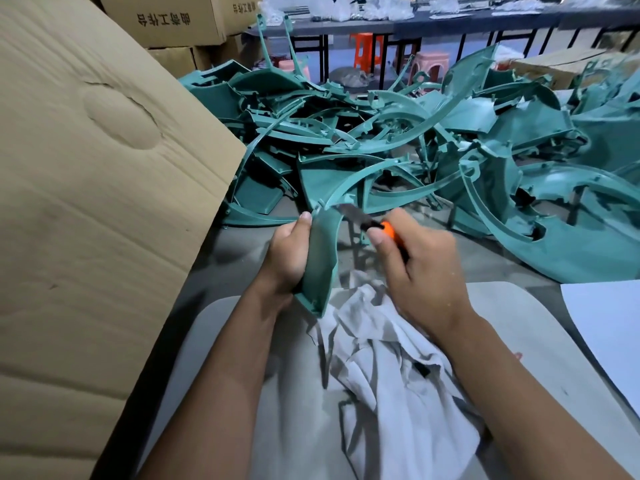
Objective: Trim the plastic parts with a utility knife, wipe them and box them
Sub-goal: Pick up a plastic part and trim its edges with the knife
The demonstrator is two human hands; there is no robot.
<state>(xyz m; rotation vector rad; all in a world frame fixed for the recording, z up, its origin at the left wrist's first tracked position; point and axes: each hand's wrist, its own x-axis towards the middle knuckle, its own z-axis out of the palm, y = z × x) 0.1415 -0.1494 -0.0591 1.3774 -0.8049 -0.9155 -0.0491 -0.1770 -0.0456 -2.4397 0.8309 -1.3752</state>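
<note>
Left hand [289, 251] gripping teal part [320, 258], right hand [420, 268] clenching utility knife [367, 223]: shave edge with blade angled away from thumb.

1. 2 hands: left hand [289, 252], right hand [420, 271].
2. 1 utility knife [372, 225], orange w/ dark blade.
3. 1 green plastic part [322, 258] held.
4. Big pile of green parts [398, 133], too many to count.
5. 1 white rag [391, 368].
6. 1 big cardboard box [86, 202] on left, approx. 3 more boxes [166, 19] behind.
7. 3 plastic stools: 1 orange stool [367, 50], 2 pink.
</note>
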